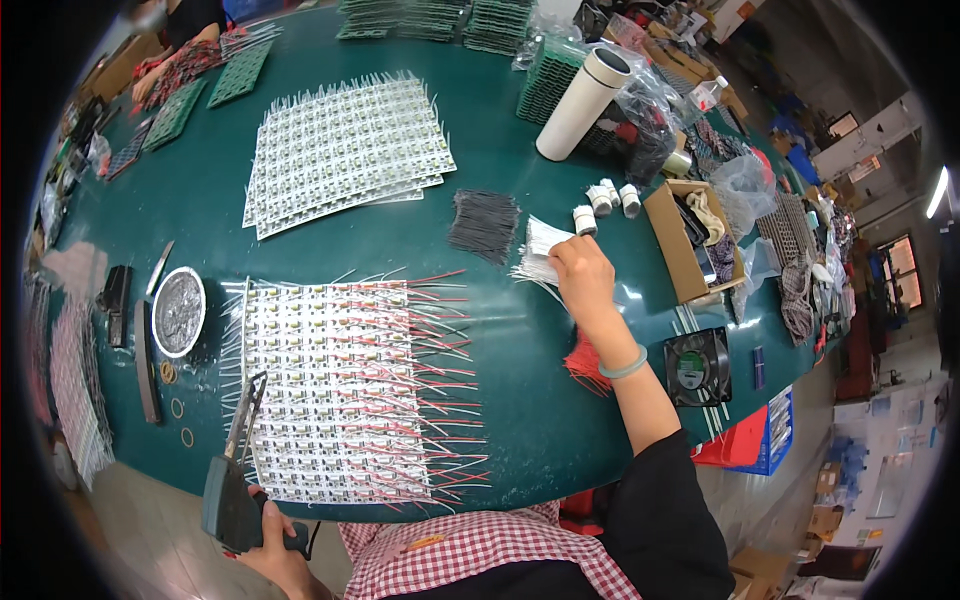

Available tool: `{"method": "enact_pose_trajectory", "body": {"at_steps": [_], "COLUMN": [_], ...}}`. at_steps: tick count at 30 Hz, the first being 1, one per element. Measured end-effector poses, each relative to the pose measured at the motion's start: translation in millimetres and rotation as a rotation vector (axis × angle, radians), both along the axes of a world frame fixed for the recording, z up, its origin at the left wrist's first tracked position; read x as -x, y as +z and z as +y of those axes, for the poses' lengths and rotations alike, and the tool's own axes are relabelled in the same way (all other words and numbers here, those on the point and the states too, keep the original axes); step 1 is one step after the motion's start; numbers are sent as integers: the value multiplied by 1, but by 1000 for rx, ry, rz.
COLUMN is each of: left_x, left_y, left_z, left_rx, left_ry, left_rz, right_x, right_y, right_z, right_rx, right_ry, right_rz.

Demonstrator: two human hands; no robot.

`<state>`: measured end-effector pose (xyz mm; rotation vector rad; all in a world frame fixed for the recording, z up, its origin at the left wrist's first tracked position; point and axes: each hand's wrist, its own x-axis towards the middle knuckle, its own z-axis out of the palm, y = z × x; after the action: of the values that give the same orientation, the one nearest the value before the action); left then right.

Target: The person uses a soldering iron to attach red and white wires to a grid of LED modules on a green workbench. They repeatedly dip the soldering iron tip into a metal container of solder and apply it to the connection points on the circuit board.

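My left hand (272, 545) is wrapped round the handle of a dark green soldering gun (228, 500) at the lower left. The gun's metal tip reaches over the left edge of a white circuit board panel (330, 390), which has red and white wires sticking out along its right side. My right hand (583, 275) reaches forward, its fingers closed at a pile of short white wires (545, 245); how many it grips I cannot tell. Left of that pile lies a bundle of dark grey wires (482, 225). Red wires (585, 365) lie partly hidden behind my right forearm.
Stacked white panels (345, 150) lie at the back, near a white tumbler (585, 105). A metal bowl (180, 312) is at left. On the right are small white-topped bottles (600, 200), a cardboard box (680, 250) and a black fan (697, 367). Another person's hand (150, 78) shows far left.
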<state>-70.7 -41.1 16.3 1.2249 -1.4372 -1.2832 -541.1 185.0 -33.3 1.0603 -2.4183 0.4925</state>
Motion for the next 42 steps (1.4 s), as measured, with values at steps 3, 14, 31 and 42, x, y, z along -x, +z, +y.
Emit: {"method": "enact_pose_trajectory", "body": {"at_steps": [3, 14, 31, 42], "left_x": [9, 15, 11, 88], "left_y": [6, 19, 73, 53], "left_z": [-8, -30, -53, -51], "left_rx": [84, 155, 267, -266], "left_ry": [-9, -70, 33, -83], "left_rz": [-4, -76, 162, 365], "right_x": [-2, -17, -79, -102], "right_y": [3, 46, 53, 41], "right_z": [3, -9, -111, -194], "right_rx": [-24, -15, -1000, -18], "right_ry": [7, 170, 435, 736], "right_rz": [16, -55, 51, -215]}}
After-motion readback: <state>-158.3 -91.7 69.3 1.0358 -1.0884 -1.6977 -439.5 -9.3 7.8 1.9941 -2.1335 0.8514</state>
